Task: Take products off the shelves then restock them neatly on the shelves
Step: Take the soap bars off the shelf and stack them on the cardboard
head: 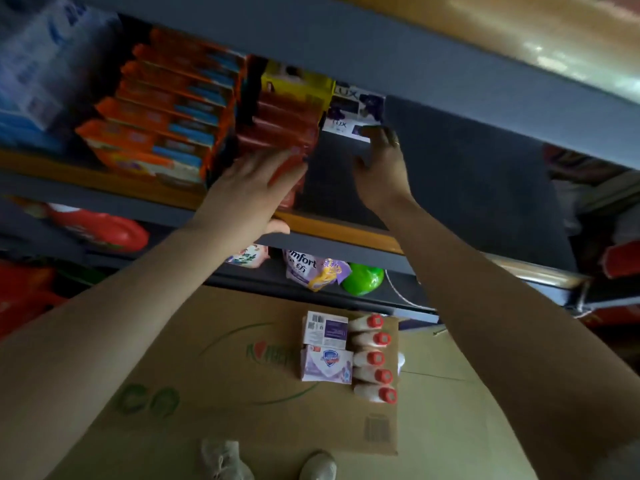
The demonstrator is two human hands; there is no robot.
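While both bare arms reached up into the middle shelf (332, 233), the far left of that shelf held blurred blue-and-white packs (31, 81), and beside them lay a slanted stack of orange soap boxes (159, 112) with blue ends. Next came a column of red soap bars (284, 126) under a yellow box (298, 84). The left hand (256, 188) lay flat against the front of the red bars, fingers straight and spread, its grip released, thumb hanging below the shelf's wooden edge. A bare dark gap of shelf separated it from the right hand (381, 168), whose fingers curled onto the lower of two white-and-purple Lux soap boxes (349, 116) stacked near the back; motion blur made it hard to tell how firmly that grip closed on the box.

On the shelf below sat a red pouch (104, 230) at left, then a purple Comfort refill pouch (311, 268) and a round green bottle (363, 278).

On the floor lay a flattened cardboard box (207, 375). On it rested a white-and-purple carton (325, 329), a Safeguard soap box (327, 363) just below it, and, touching their right sides, a row of five pale bottles with red caps (375, 358) lying on their sides. Two light shoes (270, 462) showed at the bottom edge.
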